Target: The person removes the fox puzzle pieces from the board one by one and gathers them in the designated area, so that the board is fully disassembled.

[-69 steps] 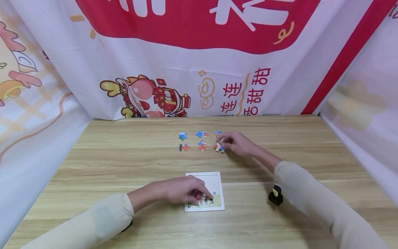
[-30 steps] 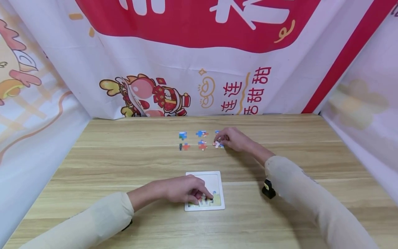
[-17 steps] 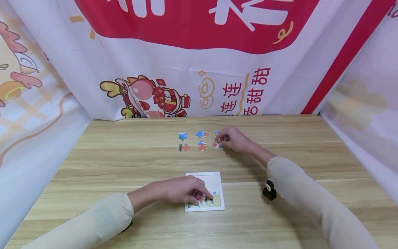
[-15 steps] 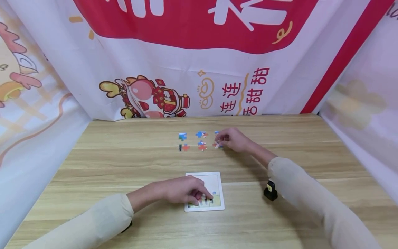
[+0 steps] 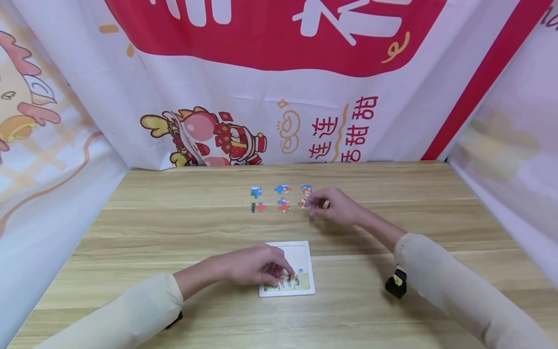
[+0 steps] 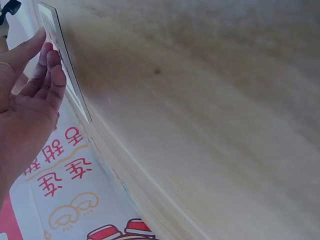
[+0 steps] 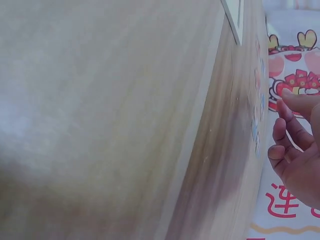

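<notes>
My left hand [image 5: 255, 264] hovers over a white-framed puzzle board [image 5: 310, 257], its fingers loosely bent, with nothing seen between them. Joined puzzle pieces [image 5: 302, 280] fill the board's near part; my fingers cover some of them. Farther back, my right hand [image 5: 337, 206] hangs just over the near right loose puzzle piece [image 5: 302, 204] and partly hides it. In the right wrist view the thumb and forefinger of the right hand [image 7: 300, 145] almost meet, and no piece shows between them. Behind that piece lies another puzzle piece [image 5: 306, 188] with an orange and blue picture.
Several other loose pieces lie in two rows on the wooden table [image 5: 196, 228], among them a blue and green piece [image 5: 255, 192] and a red-and-blue piece [image 5: 284, 205]. A printed cloth [image 5: 244, 82] stands behind the table, with more cloth at both sides.
My right hand has drawn back a little toward the near right, uncovering the far right piece. My left hand has lifted slightly and shifted left, off the joined pieces it was touching.
</notes>
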`<state>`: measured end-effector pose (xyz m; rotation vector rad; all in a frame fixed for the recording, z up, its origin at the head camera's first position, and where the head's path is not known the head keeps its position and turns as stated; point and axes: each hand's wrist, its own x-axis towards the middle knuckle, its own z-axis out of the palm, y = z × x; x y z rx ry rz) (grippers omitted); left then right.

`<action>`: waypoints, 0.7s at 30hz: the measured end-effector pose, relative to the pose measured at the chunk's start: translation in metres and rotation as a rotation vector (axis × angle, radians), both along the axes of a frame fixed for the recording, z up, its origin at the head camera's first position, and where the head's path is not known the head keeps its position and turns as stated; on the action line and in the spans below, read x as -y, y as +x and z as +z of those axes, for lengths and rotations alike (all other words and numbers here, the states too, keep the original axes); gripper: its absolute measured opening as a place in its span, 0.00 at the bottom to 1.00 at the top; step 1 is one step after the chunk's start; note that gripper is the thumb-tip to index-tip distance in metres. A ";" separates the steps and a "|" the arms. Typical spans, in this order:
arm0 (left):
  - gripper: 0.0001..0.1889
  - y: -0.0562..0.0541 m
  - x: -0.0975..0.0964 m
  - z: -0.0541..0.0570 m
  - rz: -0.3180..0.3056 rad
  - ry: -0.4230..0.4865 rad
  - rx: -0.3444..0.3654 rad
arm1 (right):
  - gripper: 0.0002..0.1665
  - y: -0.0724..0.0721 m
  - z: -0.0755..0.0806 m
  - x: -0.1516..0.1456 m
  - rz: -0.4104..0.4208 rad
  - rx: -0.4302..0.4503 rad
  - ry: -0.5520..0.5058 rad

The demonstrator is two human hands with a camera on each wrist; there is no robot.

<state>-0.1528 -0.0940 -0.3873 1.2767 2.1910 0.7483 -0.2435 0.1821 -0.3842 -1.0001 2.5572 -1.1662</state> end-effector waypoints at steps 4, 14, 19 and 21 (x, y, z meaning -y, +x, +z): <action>0.13 0.002 0.003 0.001 0.110 0.015 -0.064 | 0.10 0.008 0.000 0.000 -0.001 0.048 -0.008; 0.11 0.006 0.007 -0.004 0.211 0.030 -0.080 | 0.10 0.028 0.000 -0.001 0.038 0.121 0.000; 0.10 0.006 0.007 -0.006 0.207 0.022 -0.077 | 0.08 0.036 -0.003 -0.003 0.071 0.131 0.011; 0.10 0.005 0.008 -0.006 0.198 0.019 -0.076 | 0.07 0.040 -0.003 -0.003 0.083 0.137 0.017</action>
